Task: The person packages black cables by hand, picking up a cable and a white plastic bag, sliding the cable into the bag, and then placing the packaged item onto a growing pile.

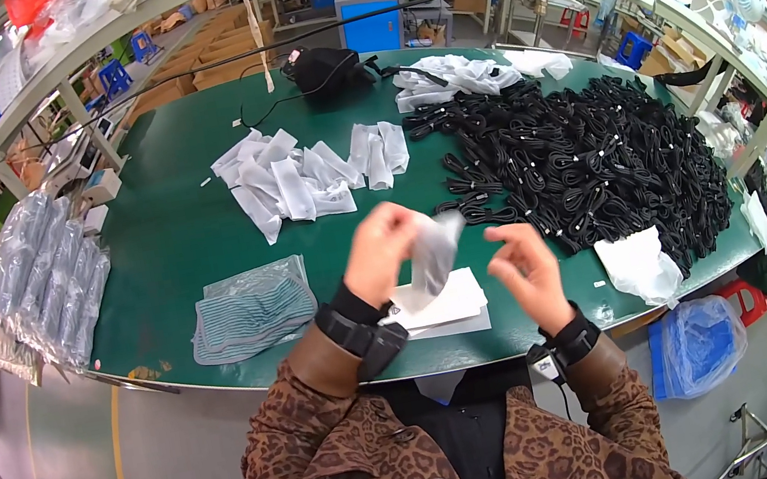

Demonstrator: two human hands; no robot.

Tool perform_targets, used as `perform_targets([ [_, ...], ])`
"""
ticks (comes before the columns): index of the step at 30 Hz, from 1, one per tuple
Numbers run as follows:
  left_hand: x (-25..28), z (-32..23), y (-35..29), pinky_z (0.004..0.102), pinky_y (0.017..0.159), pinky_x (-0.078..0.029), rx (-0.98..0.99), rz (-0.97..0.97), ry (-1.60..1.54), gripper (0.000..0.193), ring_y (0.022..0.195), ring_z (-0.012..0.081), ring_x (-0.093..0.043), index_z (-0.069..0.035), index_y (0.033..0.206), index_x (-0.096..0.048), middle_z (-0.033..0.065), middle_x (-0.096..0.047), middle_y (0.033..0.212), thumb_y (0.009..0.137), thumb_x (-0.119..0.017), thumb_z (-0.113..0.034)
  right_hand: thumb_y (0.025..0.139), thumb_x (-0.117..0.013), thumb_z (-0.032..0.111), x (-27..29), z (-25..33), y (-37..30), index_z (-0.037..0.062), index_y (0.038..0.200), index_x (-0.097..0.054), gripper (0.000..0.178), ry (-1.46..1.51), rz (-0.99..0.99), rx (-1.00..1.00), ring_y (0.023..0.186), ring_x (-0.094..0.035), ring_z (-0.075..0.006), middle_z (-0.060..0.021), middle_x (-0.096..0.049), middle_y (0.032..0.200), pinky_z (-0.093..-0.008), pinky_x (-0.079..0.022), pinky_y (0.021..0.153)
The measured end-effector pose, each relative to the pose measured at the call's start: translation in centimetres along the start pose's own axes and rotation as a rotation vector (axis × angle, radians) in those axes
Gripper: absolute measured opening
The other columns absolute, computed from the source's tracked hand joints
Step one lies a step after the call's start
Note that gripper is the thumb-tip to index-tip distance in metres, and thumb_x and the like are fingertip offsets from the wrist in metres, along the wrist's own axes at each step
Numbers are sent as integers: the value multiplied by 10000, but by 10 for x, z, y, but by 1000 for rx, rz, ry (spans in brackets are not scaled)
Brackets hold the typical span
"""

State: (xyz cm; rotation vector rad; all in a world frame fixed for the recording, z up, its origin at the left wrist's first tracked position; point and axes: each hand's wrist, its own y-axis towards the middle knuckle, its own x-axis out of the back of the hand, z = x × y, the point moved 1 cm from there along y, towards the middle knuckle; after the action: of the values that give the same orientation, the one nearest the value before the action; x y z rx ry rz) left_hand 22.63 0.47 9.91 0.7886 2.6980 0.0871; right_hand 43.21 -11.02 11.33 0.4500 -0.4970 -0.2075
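My left hand point(384, 252) is closed, pinching the upper end of a small translucent plastic bag point(434, 256) with something dark inside, probably a coiled cable; motion blurs it. The bag hangs over a small stack of white paper sheets point(455, 301) near the table's front edge. To the right of it my right hand point(529, 274) is raised with fingers apart, holding nothing. Beyond that hand spreads a large heap of bundled black cables point(594, 164). Several whitish translucent bags point(292, 179) lie loose beyond my left hand.
Left of the papers lies a striped cloth point(254, 314) on plastic. Plastic-wrapped bundles point(50, 275) are stacked at the green table's left edge. A black bag point(325, 72) and more whitish bags point(453, 78) sit at the back. A crumpled white bag point(639, 266) lies front right.
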Motion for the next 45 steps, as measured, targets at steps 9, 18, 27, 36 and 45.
perform_targets([
  [9, 9, 9, -11, 321, 758, -501, -542, -288, 1043, 212, 871, 248, -612, -15, 1035, -579, 126, -584, 1002, 840, -635, -78, 729, -718, 76, 30, -108, -25, 10, 1000, -585, 309, -887, 70, -8, 909, -562, -373, -187, -535, 978, -412, -515, 714],
  [18, -41, 89, -42, 417, 763, -474, -352, 247, 1217, 162, 851, 324, -566, -54, 918, -576, 124, -531, 864, 826, -669, -150, 715, -613, 23, 26, -117, -34, -30, 961, -543, 262, -905, -27, 57, 849, -542, -376, -191, -534, 907, -438, -503, 687],
  [27, -36, 101, -45, 440, 741, -471, -342, 147, 1159, 94, 843, 347, -566, -40, 866, -573, 145, -539, 862, 850, -624, -117, 859, -617, 102, 28, -97, -47, -9, 1029, -557, 212, 231, -91, -472, 630, -530, -199, -72, -550, 745, -332, -456, 604],
  [36, -28, 85, -35, 345, 644, -461, -221, 71, 883, 64, 697, 273, -568, -2, 850, -554, 129, -568, 782, 836, -609, -29, 919, -618, 141, 9, -56, -50, -16, 1041, -608, 199, -33, -19, -213, 675, -545, -153, -51, -571, 773, -297, -449, 617],
  [45, -35, 79, -41, 301, 624, -445, -119, 56, 762, 81, 668, 187, -539, 3, 854, -550, 92, -557, 771, 820, -624, 4, 871, -680, 134, 9, -45, -60, 26, 1047, -643, 210, -313, -52, -37, 701, -580, -229, -91, -574, 862, -305, -467, 644],
])
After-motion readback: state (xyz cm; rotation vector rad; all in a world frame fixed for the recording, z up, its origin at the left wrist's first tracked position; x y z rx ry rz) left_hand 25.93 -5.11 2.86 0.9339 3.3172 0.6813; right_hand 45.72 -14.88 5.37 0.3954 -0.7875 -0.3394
